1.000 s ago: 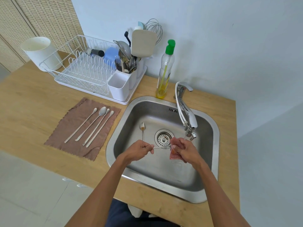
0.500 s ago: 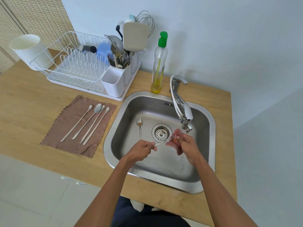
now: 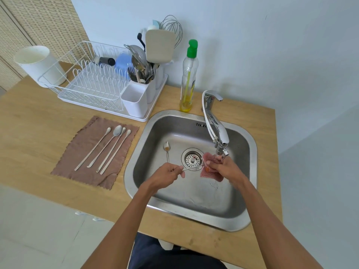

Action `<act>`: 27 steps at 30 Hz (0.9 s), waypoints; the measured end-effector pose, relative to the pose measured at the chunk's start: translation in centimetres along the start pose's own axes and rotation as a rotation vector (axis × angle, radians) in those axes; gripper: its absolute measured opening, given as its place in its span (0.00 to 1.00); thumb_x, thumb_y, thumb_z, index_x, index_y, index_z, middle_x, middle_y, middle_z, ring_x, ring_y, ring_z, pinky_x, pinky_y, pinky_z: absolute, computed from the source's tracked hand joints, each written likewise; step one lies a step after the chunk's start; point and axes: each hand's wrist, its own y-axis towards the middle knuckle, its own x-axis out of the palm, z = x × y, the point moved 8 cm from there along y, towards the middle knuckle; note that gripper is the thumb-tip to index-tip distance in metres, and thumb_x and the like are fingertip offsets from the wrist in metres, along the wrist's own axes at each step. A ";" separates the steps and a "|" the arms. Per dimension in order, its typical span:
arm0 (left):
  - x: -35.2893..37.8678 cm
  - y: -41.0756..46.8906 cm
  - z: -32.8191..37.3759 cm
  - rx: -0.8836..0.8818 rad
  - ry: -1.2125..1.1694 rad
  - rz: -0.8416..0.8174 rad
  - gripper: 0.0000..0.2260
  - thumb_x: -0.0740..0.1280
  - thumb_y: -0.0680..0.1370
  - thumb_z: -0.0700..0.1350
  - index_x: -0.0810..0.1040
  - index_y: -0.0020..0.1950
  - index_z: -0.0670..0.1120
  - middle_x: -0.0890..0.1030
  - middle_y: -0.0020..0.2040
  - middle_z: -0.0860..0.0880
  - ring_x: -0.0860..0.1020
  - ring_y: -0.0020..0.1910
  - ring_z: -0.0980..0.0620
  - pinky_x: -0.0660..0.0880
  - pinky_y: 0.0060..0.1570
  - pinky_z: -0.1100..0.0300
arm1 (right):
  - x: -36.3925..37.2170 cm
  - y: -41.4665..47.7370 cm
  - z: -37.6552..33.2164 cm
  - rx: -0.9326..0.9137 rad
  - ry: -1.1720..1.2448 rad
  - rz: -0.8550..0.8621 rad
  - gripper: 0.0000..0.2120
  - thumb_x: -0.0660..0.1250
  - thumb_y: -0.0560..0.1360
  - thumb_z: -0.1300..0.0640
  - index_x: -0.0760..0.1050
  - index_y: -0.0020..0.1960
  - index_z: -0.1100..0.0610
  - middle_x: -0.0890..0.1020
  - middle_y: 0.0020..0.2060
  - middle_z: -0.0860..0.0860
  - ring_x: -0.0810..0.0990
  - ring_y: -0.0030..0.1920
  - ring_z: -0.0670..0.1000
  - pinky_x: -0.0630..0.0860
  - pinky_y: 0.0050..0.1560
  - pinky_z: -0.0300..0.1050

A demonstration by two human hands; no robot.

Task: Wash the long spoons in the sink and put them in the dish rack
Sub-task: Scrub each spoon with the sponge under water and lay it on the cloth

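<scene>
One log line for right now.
step: scrubbing | left hand: pinches long spoon | right hand: grips pink cloth on it | sink: one soiled spoon | mat: four spoons

Place: home kitchen.
Fixtures: steel sink (image 3: 153, 136) with faucet (image 3: 215, 123), set in a wooden counter (image 3: 29, 123).
Equipment: dish rack (image 3: 87, 90), cutlery holder (image 3: 134, 101), whisk (image 3: 172, 26), soap bottle (image 3: 189, 74).

Bright, even daylight, source possibly toward the upper left of the frame. Shadows soft and faint. Mild glare on the sink (image 3: 252, 152) rim and faucet (image 3: 218, 131). Wide-angle bending at frame edges; centre sharp, corners slightly soft.
</scene>
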 end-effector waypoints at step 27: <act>13.3 0.0 -2.0 -0.224 -0.132 -0.206 0.15 0.52 0.85 0.48 0.70 0.41 0.48 0.70 0.34 0.48 0.66 0.28 0.54 0.62 0.27 0.62 | 1.5 1.3 3.7 0.196 0.417 0.315 0.06 0.66 0.80 0.55 0.82 0.50 0.54 0.84 0.41 0.53 0.80 0.38 0.51 0.74 0.39 0.45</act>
